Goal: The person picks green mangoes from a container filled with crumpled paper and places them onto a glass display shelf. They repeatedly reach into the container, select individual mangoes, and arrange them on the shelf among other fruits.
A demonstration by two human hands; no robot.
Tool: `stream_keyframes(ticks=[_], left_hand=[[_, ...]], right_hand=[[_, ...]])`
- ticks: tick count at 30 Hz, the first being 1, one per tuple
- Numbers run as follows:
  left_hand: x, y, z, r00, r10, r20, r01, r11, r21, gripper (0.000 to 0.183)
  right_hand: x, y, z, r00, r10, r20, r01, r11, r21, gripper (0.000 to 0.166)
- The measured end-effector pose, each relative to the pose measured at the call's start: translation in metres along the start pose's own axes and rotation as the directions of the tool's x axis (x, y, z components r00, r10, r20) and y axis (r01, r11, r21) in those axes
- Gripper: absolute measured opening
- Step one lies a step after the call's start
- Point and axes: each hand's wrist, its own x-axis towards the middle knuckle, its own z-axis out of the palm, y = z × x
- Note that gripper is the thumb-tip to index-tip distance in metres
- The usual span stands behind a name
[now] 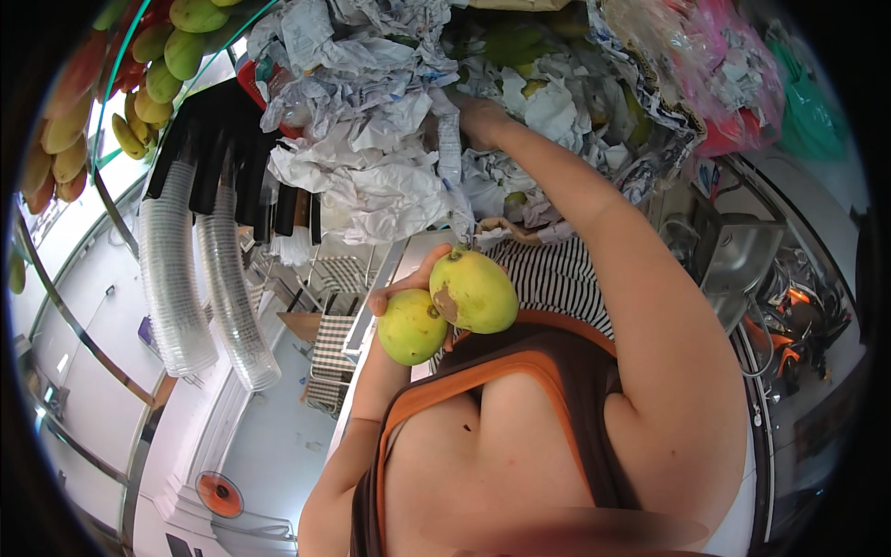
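My left hand is wrapped around two green-yellow mangoes in front of my chest. The larger mango has a brown blemish on its skin; the smaller mango rests against it on the left. My right hand reaches forward into a cardboard box filled with crumpled paper and more mangoes. The paper covers its fingers, so what they touch is hidden. A heap of crumpled printed paper lies to the left of that hand.
Stacked clear plastic cups hang from a black holder at left. Mangoes are displayed behind a glass edge at upper left. Plastic bags stand at upper right, above a metal sink. Folding chairs are at lower left.
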Motion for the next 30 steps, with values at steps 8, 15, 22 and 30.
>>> stream_keyframes(ticks=[8, 15, 22, 30], left_hand=[[-0.013, -0.004, -0.008, 0.997, 0.049, -0.060, -0.051, 0.998, -0.023, 0.102], [-0.015, -0.008, -0.006, 0.995, 0.070, -0.076, -0.066, 0.997, 0.050, 0.103], [-0.017, -0.010, -0.006, 0.997, 0.071, -0.030, -0.070, 0.997, 0.021, 0.105], [-0.022, -0.018, -0.006, 0.993, 0.088, 0.072, -0.087, 0.996, -0.015, 0.108]], right_hand=[[0.025, 0.013, 0.017, 0.991, -0.101, 0.082, 0.105, 0.993, -0.051, 0.038], [0.016, 0.007, 0.009, 0.995, -0.079, 0.062, 0.077, 0.997, 0.031, 0.037], [0.019, 0.016, 0.026, 0.987, -0.133, 0.095, 0.139, 0.988, -0.060, 0.040], [-0.011, 0.002, -0.045, 0.989, 0.067, -0.128, -0.045, 0.984, 0.172, 0.070]])
